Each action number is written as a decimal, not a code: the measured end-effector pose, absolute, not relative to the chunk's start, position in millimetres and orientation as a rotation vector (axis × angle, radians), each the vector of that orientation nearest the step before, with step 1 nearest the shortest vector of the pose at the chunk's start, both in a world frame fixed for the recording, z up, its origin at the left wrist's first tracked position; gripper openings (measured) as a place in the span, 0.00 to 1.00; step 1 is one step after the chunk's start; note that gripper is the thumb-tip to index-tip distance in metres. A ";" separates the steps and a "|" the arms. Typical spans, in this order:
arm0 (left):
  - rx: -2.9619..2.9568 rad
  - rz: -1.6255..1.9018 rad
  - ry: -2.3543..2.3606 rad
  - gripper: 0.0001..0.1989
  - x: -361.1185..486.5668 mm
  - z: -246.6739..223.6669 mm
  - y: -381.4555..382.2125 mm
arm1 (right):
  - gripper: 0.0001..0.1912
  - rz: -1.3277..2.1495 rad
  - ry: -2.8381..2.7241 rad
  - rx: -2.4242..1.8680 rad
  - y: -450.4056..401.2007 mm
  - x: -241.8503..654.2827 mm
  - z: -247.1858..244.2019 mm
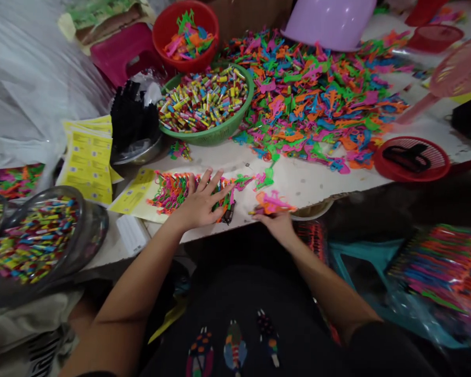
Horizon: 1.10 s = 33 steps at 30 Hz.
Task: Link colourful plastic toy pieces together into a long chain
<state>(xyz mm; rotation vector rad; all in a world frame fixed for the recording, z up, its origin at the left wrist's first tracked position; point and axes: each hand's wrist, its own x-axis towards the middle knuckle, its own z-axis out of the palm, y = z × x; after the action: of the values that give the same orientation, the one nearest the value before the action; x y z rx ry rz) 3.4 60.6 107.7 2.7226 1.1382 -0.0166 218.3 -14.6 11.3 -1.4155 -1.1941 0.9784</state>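
The left hand point(200, 201) lies flat on the bench point(317, 180) with its fingers spread wide, pressing on a row of coloured plastic pieces point(172, 189) laid out near the front edge. A small dark piece point(228, 212) lies just beside its fingertips. The right hand point(278, 222) sits at the front edge of the bench, its fingers closed on a small bunch of pink and orange plastic pieces point(272, 202).

Behind the hands, a green basket point(215, 135) is full of small coloured tubes point(202, 99). A red bowl point(188, 58) just behind it holds a few loose plastic pieces. To the right of both, a big heap of the same plastic pieces point(314, 89) spreads across the bench, and a purple bowl point(329, 21) sits tilted at its far edge. A flat red basket point(380, 165) at the right of the bench holds a black object, too blurred to tell what. Left of the green basket, a metal bowl point(141, 154) holds black pieces point(131, 118), with yellow printed sheets point(88, 162) beside it. At the far left, a clear round container point(90, 235) is filled with more coloured tubes
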 end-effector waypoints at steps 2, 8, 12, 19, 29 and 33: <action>2.721 -0.014 1.140 0.30 3.9 107.5 60.2 | 0.11 0.986 -1.266 -1.408 -23.4 188.9 2.7; 2.697 -0.050 1.161 0.31 6.5 109.7 59.0 | 0.06 0.867 -1.560 -1.378 -20.4 155.6 -17.6; 2.670 -0.060 1.153 0.33 6.9 110.2 60.0 | 0.07 0.718 -1.741 -1.405 -16.6 153.0 -21.9; 2.658 -0.059 1.137 0.32 6.3 110.4 60.1 | 0.11 0.636 -2.016 -1.586 -16.0 141.9 -5.4; 2.702 -0.013 1.083 0.34 4.0 105.0 60.7 | 0.12 0.675 -2.044 -1.705 -9.7 132.1 -0.9; 2.733 -0.019 1.080 0.34 6.3 110.6 60.2 | 0.11 0.714 -2.060 -1.615 -5.9 136.5 0.1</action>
<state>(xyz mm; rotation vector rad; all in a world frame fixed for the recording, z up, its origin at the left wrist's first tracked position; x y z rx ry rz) 6.3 60.2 110.6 2.7326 1.0797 -0.0189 136.5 -5.9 0.1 -1.6145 -2.0603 0.7144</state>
